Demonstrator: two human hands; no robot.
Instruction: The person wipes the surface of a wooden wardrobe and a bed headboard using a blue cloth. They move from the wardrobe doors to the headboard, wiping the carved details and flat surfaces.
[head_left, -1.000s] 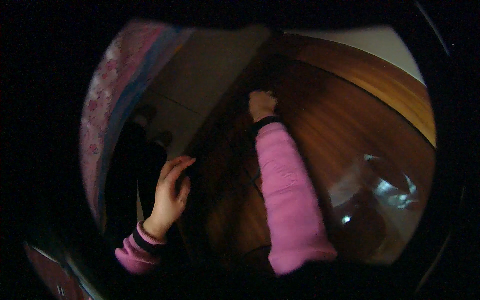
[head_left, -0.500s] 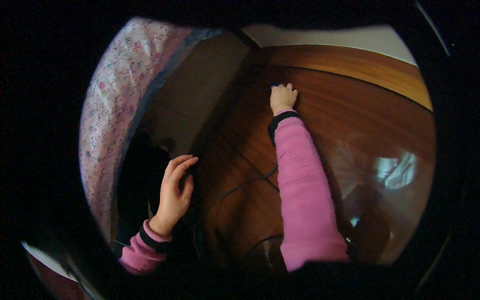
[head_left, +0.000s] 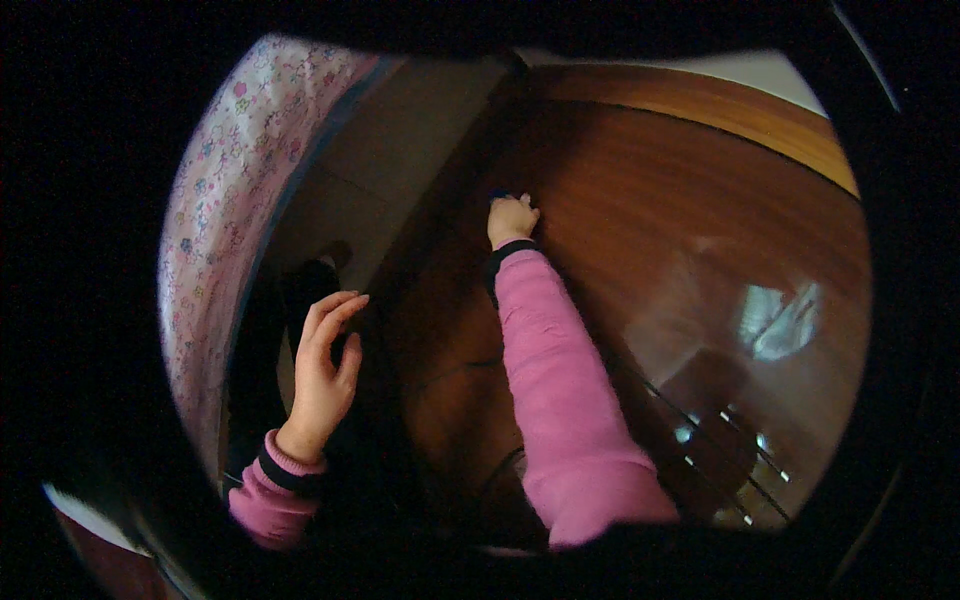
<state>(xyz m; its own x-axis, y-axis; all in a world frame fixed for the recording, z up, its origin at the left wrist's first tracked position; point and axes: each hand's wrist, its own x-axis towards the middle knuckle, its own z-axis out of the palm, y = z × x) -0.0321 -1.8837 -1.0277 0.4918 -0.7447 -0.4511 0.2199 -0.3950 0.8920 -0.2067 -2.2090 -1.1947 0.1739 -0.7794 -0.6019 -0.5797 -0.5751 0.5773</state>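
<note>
My right hand (head_left: 513, 222) reaches far out over a glossy reddish-brown wooden surface (head_left: 640, 220). Its fingers are closed over a small dark blue thing (head_left: 499, 196), of which only an edge shows past the fingertips; its kind is hidden. In front of me on the left, my left hand (head_left: 325, 375) hovers with nothing in it, its fingers loosely curved and the thumb apart. Both arms wear pink sleeves with black cuffs.
A floral bedcover (head_left: 235, 190) with a blue edge hangs at the left, beside a tiled floor (head_left: 365, 175). Several thin dark rods with pale tips (head_left: 748, 520) show at lower right. A dark cable (head_left: 455, 378) curves near my right sleeve. A lighter wooden board (head_left: 700, 108) borders the far side.
My right hand has moved left and slightly nearer across the wood with the blue thing. My left hand has shifted a little left and up. The thin rods have come into view at lower right.
</note>
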